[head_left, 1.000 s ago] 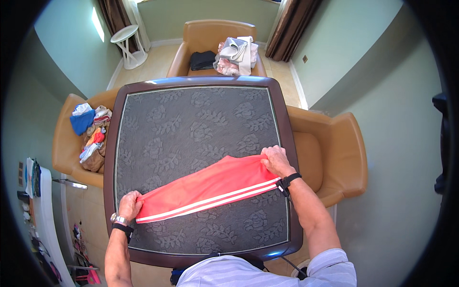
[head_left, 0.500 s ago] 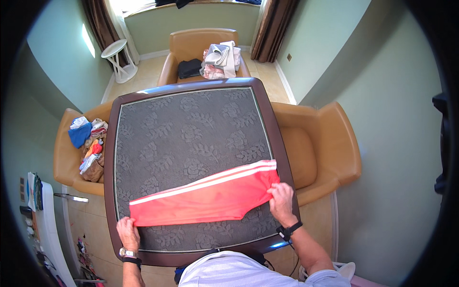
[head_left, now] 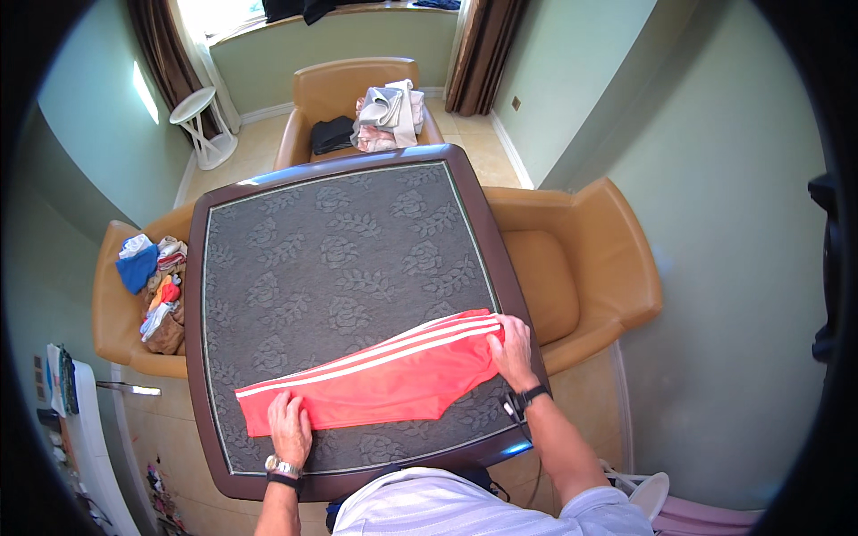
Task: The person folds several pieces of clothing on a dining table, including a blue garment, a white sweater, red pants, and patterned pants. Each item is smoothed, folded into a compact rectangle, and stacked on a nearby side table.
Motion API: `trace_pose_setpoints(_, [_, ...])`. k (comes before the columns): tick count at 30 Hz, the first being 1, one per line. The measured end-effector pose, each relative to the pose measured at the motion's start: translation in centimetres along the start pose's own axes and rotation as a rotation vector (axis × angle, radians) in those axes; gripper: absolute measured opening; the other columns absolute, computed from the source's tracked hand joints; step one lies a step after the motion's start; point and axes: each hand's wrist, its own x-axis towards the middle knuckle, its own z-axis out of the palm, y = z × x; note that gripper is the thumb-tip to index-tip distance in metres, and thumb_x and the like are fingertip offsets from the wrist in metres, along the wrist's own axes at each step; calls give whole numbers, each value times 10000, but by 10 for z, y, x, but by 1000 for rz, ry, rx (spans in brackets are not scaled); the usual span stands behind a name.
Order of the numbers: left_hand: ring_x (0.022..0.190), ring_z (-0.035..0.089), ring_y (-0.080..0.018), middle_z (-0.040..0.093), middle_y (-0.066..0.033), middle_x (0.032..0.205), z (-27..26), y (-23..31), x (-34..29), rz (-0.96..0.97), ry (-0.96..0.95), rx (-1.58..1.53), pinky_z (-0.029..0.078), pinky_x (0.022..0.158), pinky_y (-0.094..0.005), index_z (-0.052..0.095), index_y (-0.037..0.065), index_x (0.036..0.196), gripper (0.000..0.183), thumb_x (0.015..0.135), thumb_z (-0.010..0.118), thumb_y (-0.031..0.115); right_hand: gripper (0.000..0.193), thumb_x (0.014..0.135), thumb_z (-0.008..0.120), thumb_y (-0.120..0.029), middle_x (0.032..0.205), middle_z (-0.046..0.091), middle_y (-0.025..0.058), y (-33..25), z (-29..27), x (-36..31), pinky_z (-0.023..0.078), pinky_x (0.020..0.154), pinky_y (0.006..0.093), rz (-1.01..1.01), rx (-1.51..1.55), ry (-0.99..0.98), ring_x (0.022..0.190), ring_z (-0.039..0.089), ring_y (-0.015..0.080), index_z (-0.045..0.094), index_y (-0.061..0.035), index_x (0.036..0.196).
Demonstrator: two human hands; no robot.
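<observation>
Red trousers (head_left: 375, 380) with white side stripes lie folded lengthwise across the near part of the table, legs to the left and waist to the right. My left hand (head_left: 290, 429) rests on the cloth a little in from the leg hems, its fingers stretched out over the lower edge. At the waist end, my right hand (head_left: 513, 355) grips the corner, thumb on top of the cloth; the tips of its other fingers are hard to make out.
The dark patterned tabletop (head_left: 331, 241) has a raised brown rim. Mixed clothes (head_left: 163, 295) fill the left tan chair. On the far chair are folded light garments (head_left: 391, 116) and a black folded piece (head_left: 332, 135). Another tan chair (head_left: 545, 277) stands right of the table.
My left hand has moved right, off the hem corner and onto the cloth. My right hand has gone farther up the waist end. More of the striped side shows, and the view has shifted slightly.
</observation>
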Motion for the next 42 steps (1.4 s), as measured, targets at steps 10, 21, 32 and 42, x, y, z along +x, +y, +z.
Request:
trace_pose_setpoints(10, [1341,525,-453,582,-244,1415,30,-52,47,-73,-54,132,399,1160,-569,664,37,1168,306,877,743,89,229,843,823,-216,1051,674,133,9,13,37,503,934,495,42,-125,-113,1046,618,376,717,-129,1026])
trace_pose_setpoints(21, [1201,606,-424,677,-216,1220,4,-64,43,-75,-39,27,472,1050,-515,628,42,955,166,842,742,3,377,851,817,-182,1151,675,175,11,33,50,517,977,478,100,-15,-192,1109,633,387,677,-65,1182])
trace_pose_setpoints(32, [1292,576,-461,609,-262,1356,14,-14,58,3,98,136,445,1121,-610,648,30,1209,364,860,742,68,582,837,816,-288,1226,649,241,12,45,57,560,952,531,261,-126,-243,1130,659,448,599,-59,1325])
trace_pose_setpoints(42, [1522,404,-397,490,-230,1586,61,77,32,234,-283,-33,269,1258,-604,634,82,1410,519,946,733,292,678,736,892,-369,1095,749,232,31,27,51,587,900,432,408,48,-376,1027,739,359,646,27,1227])
